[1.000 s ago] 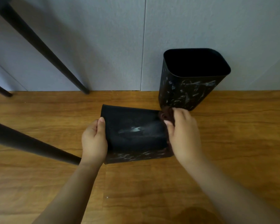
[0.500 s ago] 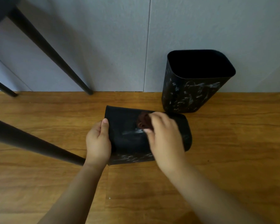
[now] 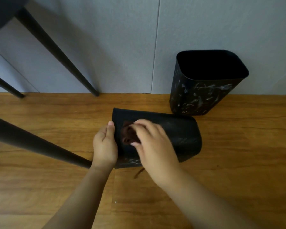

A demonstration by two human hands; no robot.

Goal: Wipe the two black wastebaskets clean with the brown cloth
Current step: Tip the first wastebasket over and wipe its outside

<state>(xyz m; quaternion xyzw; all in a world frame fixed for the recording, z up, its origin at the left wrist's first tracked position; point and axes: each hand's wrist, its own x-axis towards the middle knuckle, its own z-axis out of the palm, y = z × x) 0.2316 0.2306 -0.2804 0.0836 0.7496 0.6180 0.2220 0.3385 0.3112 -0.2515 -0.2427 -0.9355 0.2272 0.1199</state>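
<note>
We see the brown cloth [image 3: 128, 135] bunched under our right hand [image 3: 153, 143], whose grip is curled round it and presses it onto the upturned side of the tipped wastebasket [image 3: 180, 134], near its base end. That black wastebasket lies on its side on the wooden floor [image 3: 238, 162], mouth toward the right. Our left hand [image 3: 105, 145] holds its base edge, thumb laid over the top, fingers tucked out of sight. White smears show along its lower side. The second wastebasket [image 3: 205, 96] stands upright against the grey wall [image 3: 122, 47], just beyond, heavily smeared white. Black chair legs [image 3: 40, 144] slant in at left.
</note>
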